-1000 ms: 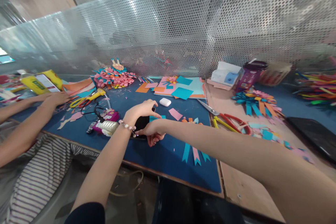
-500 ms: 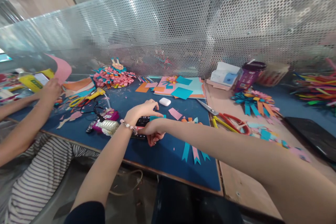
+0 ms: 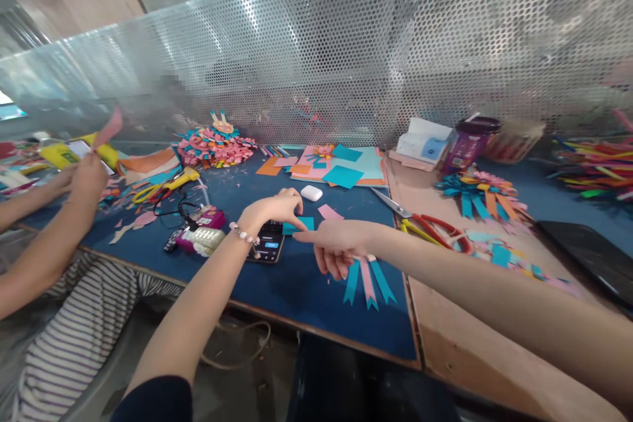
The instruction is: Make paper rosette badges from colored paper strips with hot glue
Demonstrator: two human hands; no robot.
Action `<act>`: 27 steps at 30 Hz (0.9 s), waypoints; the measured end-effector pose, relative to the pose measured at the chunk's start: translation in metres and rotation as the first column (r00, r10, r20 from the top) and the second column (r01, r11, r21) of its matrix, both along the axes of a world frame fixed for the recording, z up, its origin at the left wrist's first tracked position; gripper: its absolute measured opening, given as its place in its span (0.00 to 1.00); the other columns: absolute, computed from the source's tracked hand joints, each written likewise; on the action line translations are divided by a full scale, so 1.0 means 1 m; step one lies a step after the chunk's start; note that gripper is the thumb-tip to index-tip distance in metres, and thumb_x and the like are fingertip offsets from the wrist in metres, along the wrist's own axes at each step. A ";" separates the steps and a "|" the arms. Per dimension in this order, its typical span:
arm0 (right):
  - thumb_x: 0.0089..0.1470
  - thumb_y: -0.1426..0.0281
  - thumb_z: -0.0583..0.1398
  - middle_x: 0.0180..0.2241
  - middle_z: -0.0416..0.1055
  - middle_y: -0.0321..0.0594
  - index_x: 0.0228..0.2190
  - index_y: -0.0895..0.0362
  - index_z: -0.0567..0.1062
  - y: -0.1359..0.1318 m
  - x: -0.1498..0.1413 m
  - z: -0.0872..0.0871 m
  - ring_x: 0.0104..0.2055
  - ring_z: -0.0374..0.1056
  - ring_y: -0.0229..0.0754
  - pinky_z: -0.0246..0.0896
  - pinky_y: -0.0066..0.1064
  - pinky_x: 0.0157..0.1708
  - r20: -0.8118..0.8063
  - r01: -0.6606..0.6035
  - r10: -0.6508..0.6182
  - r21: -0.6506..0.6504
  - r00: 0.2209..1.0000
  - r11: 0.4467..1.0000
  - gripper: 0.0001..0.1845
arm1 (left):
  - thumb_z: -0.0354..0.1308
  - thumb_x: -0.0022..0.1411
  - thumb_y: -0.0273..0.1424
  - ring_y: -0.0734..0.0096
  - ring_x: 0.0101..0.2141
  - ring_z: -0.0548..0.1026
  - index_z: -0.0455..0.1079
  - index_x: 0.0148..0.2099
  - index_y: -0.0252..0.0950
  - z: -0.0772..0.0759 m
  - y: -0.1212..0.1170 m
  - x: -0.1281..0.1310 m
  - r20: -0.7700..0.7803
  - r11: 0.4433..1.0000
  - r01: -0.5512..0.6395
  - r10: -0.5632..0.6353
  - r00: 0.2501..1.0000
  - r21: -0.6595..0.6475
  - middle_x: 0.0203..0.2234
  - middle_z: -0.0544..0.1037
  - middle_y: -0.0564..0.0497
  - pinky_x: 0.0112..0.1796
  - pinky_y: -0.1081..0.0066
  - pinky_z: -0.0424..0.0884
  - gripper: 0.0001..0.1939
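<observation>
A black phone (image 3: 270, 249) lies face up on the blue mat, its lit screen showing a timer and a blue button. My left hand (image 3: 277, 210), with a bead bracelet at the wrist, reaches over the phone's upper part; its thumb and fingers are apart. Beside the phone and partly under my left thumb is a teal paper piece (image 3: 305, 227). To the right, my right hand (image 3: 339, 244) hovers with the index finger pointing left and the other fingers loosely curled, holding nothing. It partly covers a paper rosette with teal and pink ribbon tails (image 3: 366, 283).
Red-and-yellow-handled scissors (image 3: 440, 231) lie right of my hands. Beyond are a white earbud case (image 3: 311, 193) and stacked coloured paper (image 3: 368, 168). At left, a person holds a pink strip (image 3: 109, 128) near a yellow glue gun (image 3: 182, 178). A perforated metal panel (image 3: 321, 46) stands behind.
My right hand has drawn back to the right from the phone, uncovering its screen. My left hand has barely moved. The other person's pink strip has shifted and turned.
</observation>
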State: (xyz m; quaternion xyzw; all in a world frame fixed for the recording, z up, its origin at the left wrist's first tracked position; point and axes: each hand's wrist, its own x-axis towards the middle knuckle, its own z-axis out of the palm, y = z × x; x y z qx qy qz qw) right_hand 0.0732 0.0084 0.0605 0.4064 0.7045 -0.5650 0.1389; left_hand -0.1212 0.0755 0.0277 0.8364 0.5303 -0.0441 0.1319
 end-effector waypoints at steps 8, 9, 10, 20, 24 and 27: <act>0.55 0.44 0.48 0.13 0.70 0.45 0.18 0.64 0.72 -0.015 0.068 -0.006 0.10 0.63 0.34 0.51 0.20 0.08 -0.148 0.207 -0.205 -0.002 0.968 0.978 0.36 | 0.68 0.34 0.46 0.57 0.39 0.67 0.70 0.28 0.38 0.007 0.002 0.017 0.061 0.999 0.021 -0.019 0.998 -0.024 0.37 0.71 0.47 0.38 0.67 0.64 0.21; 0.56 0.46 0.48 0.14 0.71 0.45 0.20 0.64 0.72 -0.016 0.069 -0.009 0.11 0.64 0.34 0.53 0.20 0.09 -0.164 0.212 -0.208 0.006 0.964 0.977 0.35 | 0.68 0.37 0.45 0.60 0.36 0.68 0.70 0.28 0.38 0.010 0.002 0.016 0.095 0.999 0.022 -0.019 0.995 -0.028 0.34 0.72 0.49 0.36 0.68 0.64 0.20; 0.57 0.48 0.48 0.15 0.72 0.45 0.22 0.64 0.73 -0.017 0.067 -0.012 0.12 0.64 0.34 0.54 0.20 0.10 -0.183 0.197 -0.191 0.016 0.965 0.980 0.33 | 0.66 0.40 0.44 0.63 0.33 0.68 0.70 0.29 0.38 0.013 0.002 0.016 0.127 0.999 0.021 -0.017 0.992 -0.026 0.31 0.72 0.50 0.34 0.69 0.64 0.18; 0.57 0.75 0.50 0.41 0.76 0.49 0.59 0.45 0.62 -0.025 -0.022 -0.037 0.40 0.75 0.51 0.68 0.36 0.33 0.123 -0.187 0.155 0.828 0.980 0.529 0.29 | 0.55 0.58 0.37 0.67 0.34 0.72 0.65 0.39 0.36 0.015 0.015 -0.013 0.526 0.890 -0.308 0.093 0.845 0.337 0.35 0.75 0.48 0.34 0.70 0.66 0.10; 0.57 0.74 0.50 0.42 0.76 0.51 0.60 0.44 0.59 -0.023 -0.029 -0.042 0.40 0.74 0.53 0.68 0.41 0.35 0.158 -0.218 0.166 0.860 0.973 0.461 0.30 | 0.55 0.59 0.35 0.67 0.35 0.73 0.66 0.38 0.36 0.012 0.014 -0.018 0.593 0.820 -0.401 0.095 0.799 0.409 0.34 0.75 0.49 0.37 0.69 0.66 0.08; 0.58 0.73 0.49 0.40 0.76 0.50 0.61 0.43 0.57 -0.022 -0.031 -0.042 0.40 0.74 0.53 0.67 0.43 0.37 0.184 -0.245 0.177 0.864 0.967 0.440 0.31 | 0.55 0.59 0.34 0.67 0.35 0.74 0.66 0.37 0.37 0.014 0.010 -0.017 0.627 0.777 -0.450 0.092 0.774 0.441 0.33 0.76 0.50 0.37 0.69 0.67 0.07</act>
